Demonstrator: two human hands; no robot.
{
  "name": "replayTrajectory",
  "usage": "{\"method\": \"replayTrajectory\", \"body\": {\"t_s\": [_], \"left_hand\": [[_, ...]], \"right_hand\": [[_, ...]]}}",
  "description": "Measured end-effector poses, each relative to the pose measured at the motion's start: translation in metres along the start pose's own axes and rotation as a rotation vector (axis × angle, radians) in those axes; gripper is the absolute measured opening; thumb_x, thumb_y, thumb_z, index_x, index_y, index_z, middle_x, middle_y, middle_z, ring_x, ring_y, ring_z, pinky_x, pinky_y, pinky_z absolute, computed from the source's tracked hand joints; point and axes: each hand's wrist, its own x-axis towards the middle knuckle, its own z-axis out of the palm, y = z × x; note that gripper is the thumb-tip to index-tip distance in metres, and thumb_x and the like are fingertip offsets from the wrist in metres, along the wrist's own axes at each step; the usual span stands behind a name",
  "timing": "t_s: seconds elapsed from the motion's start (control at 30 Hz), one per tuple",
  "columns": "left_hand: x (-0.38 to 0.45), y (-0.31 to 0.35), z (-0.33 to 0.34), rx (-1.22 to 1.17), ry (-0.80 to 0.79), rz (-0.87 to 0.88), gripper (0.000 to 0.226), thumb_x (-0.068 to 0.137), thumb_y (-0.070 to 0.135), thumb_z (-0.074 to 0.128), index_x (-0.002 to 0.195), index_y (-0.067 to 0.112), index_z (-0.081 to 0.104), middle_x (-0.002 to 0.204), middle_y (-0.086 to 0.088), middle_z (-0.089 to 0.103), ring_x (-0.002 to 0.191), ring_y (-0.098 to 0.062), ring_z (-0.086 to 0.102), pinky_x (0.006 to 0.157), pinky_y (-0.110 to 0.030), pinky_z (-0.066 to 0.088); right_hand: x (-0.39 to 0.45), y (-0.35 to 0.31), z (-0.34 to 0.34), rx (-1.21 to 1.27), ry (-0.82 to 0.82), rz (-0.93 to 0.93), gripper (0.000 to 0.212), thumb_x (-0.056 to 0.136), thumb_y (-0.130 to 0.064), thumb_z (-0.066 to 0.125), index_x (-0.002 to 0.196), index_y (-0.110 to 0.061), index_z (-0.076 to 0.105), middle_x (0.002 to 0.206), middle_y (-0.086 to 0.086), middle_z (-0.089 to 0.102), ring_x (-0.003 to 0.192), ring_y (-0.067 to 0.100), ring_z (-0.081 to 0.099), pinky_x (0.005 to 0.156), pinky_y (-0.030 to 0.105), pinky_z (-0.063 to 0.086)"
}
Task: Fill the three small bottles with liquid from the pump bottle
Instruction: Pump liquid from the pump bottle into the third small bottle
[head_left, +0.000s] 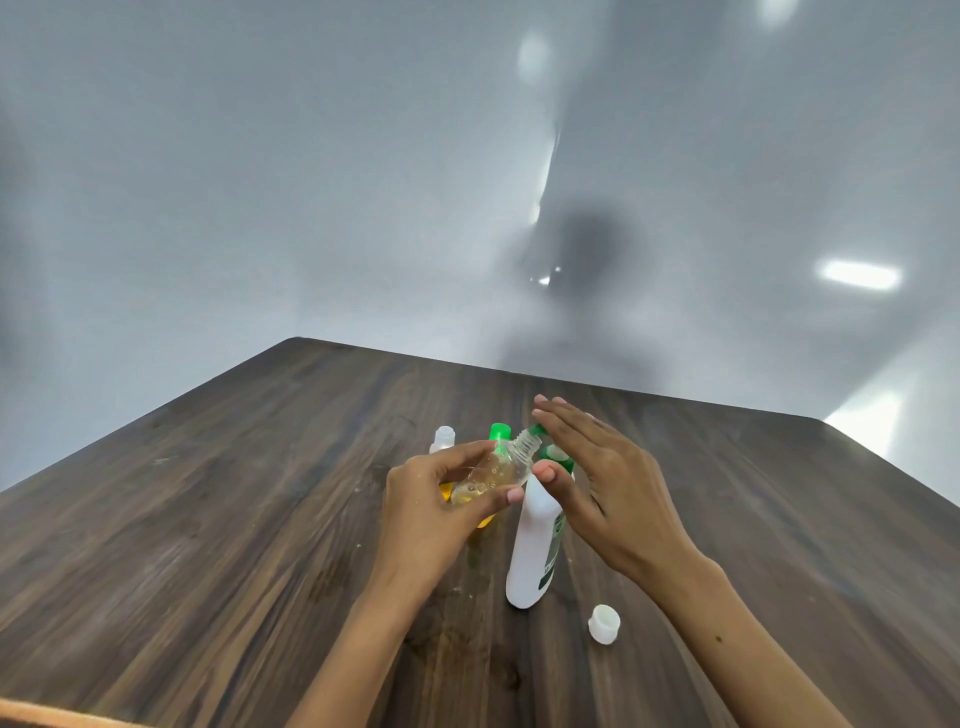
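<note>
The left hand (431, 499) had its fingers and thumb curled round a clear small bottle (496, 470), tilted so its open threaded neck pointed up at the green spout of the white pump bottle (535, 540). The right hand (597, 467) lay flat, fingers straight, palm on the pump head — pressing rather than gripping. Amber liquid sat only in the lower part of the held bottle, so filling looked under way. To do it well, the neck should sit right under the spout tip before each press, and presses should be slow and straight down, lest the tall bottle tip. Behind the hands stood a green-capped bottle (500, 432) of yellow liquid and an uncapped pale one (443, 439) — its level could not be told. A loose white cap (605, 623) lay on the wooden table (208, 519), near the pump bottle's base.
</note>
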Motion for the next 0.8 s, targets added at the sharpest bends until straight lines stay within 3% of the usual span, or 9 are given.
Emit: {"method": "replayTrajectory", "body": {"t_s": [0.1, 0.23, 0.37, 0.5, 0.67, 0.8], "left_hand": [[0.0011, -0.0035, -0.0001, -0.001, 0.000, -0.012, 0.045, 0.064, 0.029, 0.088, 0.106, 0.033, 0.072, 0.089, 0.028, 0.066, 0.087, 0.018, 0.061, 0.072, -0.002, 0.047], [0.0008, -0.0031, -0.0014, 0.006, 0.004, -0.016, 0.049, 0.063, 0.031, 0.088, 0.109, 0.028, 0.072, 0.088, 0.029, 0.064, 0.086, 0.019, 0.060, 0.072, -0.001, 0.047], [-0.0002, 0.0002, -0.0022, 0.005, -0.001, -0.013, 0.046, 0.064, 0.030, 0.087, 0.107, 0.031, 0.071, 0.084, 0.036, 0.059, 0.082, 0.025, 0.057, 0.068, 0.002, 0.043], [0.0006, 0.0001, -0.0036, -0.004, -0.004, -0.021, 0.048, 0.064, 0.033, 0.085, 0.110, 0.030, 0.071, 0.094, 0.024, 0.067, 0.091, 0.012, 0.062, 0.078, -0.007, 0.048], [0.0010, 0.0013, -0.0023, -0.018, -0.013, -0.024, 0.048, 0.064, 0.033, 0.085, 0.110, 0.028, 0.072, 0.092, 0.027, 0.068, 0.090, 0.013, 0.063, 0.074, -0.004, 0.048], [0.0014, 0.0013, -0.0014, -0.031, -0.010, -0.028, 0.046, 0.065, 0.029, 0.085, 0.109, 0.027, 0.073, 0.096, 0.020, 0.072, 0.090, 0.010, 0.065, 0.080, -0.013, 0.052]], "right_hand": [[-0.0005, -0.0017, 0.0040, 0.000, 0.011, 0.018, 0.082, 0.087, -0.074, 0.016, 0.125, -0.017, 0.060, 0.132, -0.005, 0.055, 0.126, 0.010, 0.046, 0.100, 0.032, 0.040], [-0.0010, -0.0025, 0.0022, 0.011, 0.018, 0.026, 0.083, 0.086, -0.075, 0.016, 0.126, -0.018, 0.060, 0.133, -0.007, 0.054, 0.126, 0.007, 0.044, 0.100, 0.031, 0.039], [0.0009, -0.0035, -0.0008, -0.029, -0.005, 0.010, 0.084, 0.086, -0.075, 0.014, 0.131, -0.018, 0.055, 0.140, -0.006, 0.048, 0.131, 0.011, 0.041, 0.103, 0.033, 0.036], [-0.0038, -0.0053, 0.0053, -0.094, -0.002, 0.005, 0.082, 0.087, -0.074, 0.017, 0.130, -0.015, 0.057, 0.136, -0.002, 0.052, 0.127, 0.015, 0.047, 0.100, 0.032, 0.036], [-0.0019, -0.0056, 0.0011, -0.129, -0.002, -0.012, 0.083, 0.089, -0.072, 0.015, 0.129, -0.012, 0.057, 0.135, 0.001, 0.053, 0.125, 0.017, 0.048, 0.100, 0.033, 0.033], [-0.0016, -0.0056, 0.0013, -0.138, 0.006, -0.028, 0.082, 0.090, -0.071, 0.017, 0.129, -0.011, 0.057, 0.135, 0.002, 0.053, 0.125, 0.011, 0.044, 0.100, 0.032, 0.031]]}}
